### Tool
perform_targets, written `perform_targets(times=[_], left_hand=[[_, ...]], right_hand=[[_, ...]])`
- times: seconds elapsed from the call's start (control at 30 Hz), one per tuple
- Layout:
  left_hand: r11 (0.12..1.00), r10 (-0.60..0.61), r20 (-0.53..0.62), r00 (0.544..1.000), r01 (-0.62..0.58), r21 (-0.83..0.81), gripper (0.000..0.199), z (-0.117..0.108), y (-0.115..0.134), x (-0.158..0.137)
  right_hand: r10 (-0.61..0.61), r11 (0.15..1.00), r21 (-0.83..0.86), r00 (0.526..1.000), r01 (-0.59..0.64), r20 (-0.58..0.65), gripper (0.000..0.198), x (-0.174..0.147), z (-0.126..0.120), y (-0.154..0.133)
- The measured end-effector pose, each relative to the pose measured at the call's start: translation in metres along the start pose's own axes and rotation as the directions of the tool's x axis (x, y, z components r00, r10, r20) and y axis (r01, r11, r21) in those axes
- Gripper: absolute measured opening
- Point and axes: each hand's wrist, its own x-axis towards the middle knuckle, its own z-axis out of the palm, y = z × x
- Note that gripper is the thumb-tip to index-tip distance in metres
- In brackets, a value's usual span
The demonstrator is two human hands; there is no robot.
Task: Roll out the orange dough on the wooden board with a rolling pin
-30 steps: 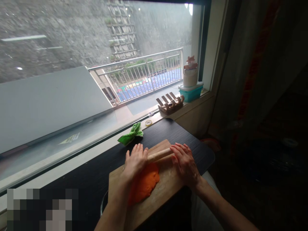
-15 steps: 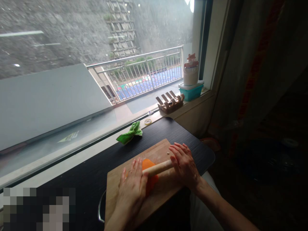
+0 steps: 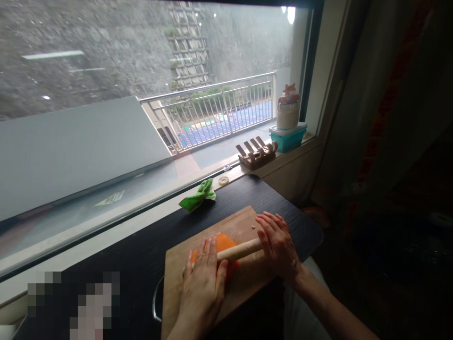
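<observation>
A pale wooden rolling pin (image 3: 239,250) lies across a flattened sheet of orange dough (image 3: 225,242) on a wooden cutting board (image 3: 177,271). My left hand (image 3: 203,278) rests palm down over the pin's left part, fingers stretched out flat and partly hiding the dough. Over the other end lies my right hand (image 3: 279,243), its fingers extended past the pin, not wrapped round it. Both palms touch the pin, and its two ends are hidden beneath them. A tiny light crumb (image 3: 253,227) sits on the board near my right fingertips.
The board lies on a dark table (image 3: 244,193). A crumpled green cloth (image 3: 198,196) rests by the window. Along the sill (image 3: 283,159) are a tape roll (image 3: 223,181), a wooden rack-like object (image 3: 257,153) and a teal box (image 3: 288,139) with a jar (image 3: 288,113) on it.
The whole view has shifted slightly, so things appear farther right. Relative to the board, both hands and the rolling pin have moved a little toward me.
</observation>
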Motion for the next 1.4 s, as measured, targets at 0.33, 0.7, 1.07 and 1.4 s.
perform_targets(times=[0.33,0.7,1.07,1.4], left_hand=[[0.988,-0.143,0.15,0.978,0.149,-0.029,0.058,-0.023,-0.015,0.121],[0.997,0.074,-0.086,0.993,-0.075,-0.012,0.057,0.006,0.0,-0.022],[0.99,-0.115,0.044,0.992,0.118,-0.074,0.053,-0.018,-0.013,0.1],[0.999,-0.002,-0.055,0.998,0.0,-0.033,0.056,0.0,0.007,-0.015]], right_hand=[[-0.004,0.999,-0.039,1.0,0.003,-0.018,0.033,-0.001,0.004,0.003],[-0.02,1.0,-0.013,1.0,0.021,0.009,0.032,-0.002,0.001,0.002],[-0.028,0.997,-0.07,1.0,0.028,0.007,0.031,-0.003,0.004,0.005],[-0.037,0.999,-0.027,0.999,0.038,0.033,0.031,-0.003,0.002,0.004]])
